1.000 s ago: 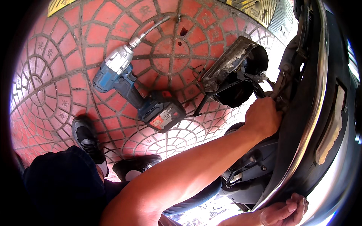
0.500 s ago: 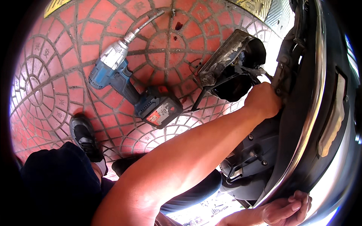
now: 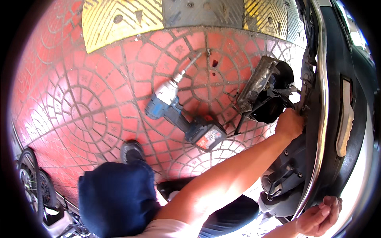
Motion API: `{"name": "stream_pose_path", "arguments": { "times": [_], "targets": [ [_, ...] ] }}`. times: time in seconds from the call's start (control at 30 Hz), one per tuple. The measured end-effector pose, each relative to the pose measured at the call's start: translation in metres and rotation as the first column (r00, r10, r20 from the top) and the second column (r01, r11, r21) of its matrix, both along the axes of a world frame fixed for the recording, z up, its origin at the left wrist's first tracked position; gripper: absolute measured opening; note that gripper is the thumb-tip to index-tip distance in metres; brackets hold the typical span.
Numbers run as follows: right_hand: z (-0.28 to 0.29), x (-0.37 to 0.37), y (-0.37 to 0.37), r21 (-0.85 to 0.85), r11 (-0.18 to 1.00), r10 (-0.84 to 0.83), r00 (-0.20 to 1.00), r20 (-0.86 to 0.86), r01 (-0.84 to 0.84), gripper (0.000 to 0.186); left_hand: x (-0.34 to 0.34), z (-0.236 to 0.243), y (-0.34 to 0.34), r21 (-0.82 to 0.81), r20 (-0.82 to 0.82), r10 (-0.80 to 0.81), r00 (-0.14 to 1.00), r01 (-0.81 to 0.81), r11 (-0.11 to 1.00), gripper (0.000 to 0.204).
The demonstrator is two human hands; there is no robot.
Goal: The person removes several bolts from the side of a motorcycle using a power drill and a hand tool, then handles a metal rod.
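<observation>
My left hand (image 3: 290, 124) is closed in a fist at the lower edge of a scooter's dark body (image 3: 335, 119). Its fingers curl in behind, so whatever they grip is hidden. Lower down, my right hand (image 3: 320, 217) rests close to the same body panel, palm partly up, with its fingers curled together; nothing I can name shows in them. Just beyond the left hand lies a dirty black housing (image 3: 252, 87) with two large round openings. A blue and grey cordless impact wrench (image 3: 168, 105) with a long thin extension lies flat on the tiles.
A chrome rail (image 3: 322, 99) runs along the scooter's side. Yellow and black speed-bump strips (image 3: 202, 14) cross the far edge of the red paving (image 3: 99, 79). A bent knee (image 3: 115, 194) and shoe (image 3: 132, 150) are at lower left, beside wheels (image 3: 28, 174).
The whole view has shifted, bringing in more of the speed bump and the wheels at left. Both hands keep about the same places against the scooter.
</observation>
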State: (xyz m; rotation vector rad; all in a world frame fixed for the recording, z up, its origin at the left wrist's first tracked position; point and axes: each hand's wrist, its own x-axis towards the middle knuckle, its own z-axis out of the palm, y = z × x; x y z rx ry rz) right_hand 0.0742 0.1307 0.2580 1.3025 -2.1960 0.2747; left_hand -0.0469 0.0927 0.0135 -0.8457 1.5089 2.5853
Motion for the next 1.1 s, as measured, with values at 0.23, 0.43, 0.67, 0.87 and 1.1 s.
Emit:
{"name": "stream_pose_path", "arguments": {
  "times": [0.23, 0.43, 0.67, 0.87, 1.1],
  "targets": [
    [-0.007, 0.044, -0.073, 0.225, 0.970, -0.217, 0.770, 0.600, 0.098, 0.057, 0.018, 0.018, 0.000, -0.013, -0.069, 0.089, 0.994, -0.090, 0.996, 0.032],
    [-0.101, 0.003, -0.204, 0.323, 0.933, -0.198, 0.524, 0.828, -0.159, 0.018, 0.041, 0.017, -0.042, 0.047, 0.013, 0.115, 0.993, -0.116, 0.992, 0.032],
    [-0.260, -0.066, -0.269, 0.659, 0.752, -0.659, -0.013, 0.752, 0.018, 0.024, 0.045, 0.029, -0.060, 0.098, 0.016, 0.100, 0.995, -0.101, 0.990, 0.030],
    [-0.315, -0.074, -0.271, 0.697, 0.714, -0.698, -0.014, 0.716, 0.067, 0.032, 0.050, 0.032, -0.064, 0.134, 0.032, 0.112, 0.993, -0.115, 0.984, 0.028],
    [-0.330, -0.079, -0.268, 0.674, 0.735, -0.666, 0.268, 0.696, 0.075, 0.033, 0.047, 0.037, -0.064, 0.142, 0.045, 0.133, 0.990, -0.138, 0.980, 0.027]
  ]
}}
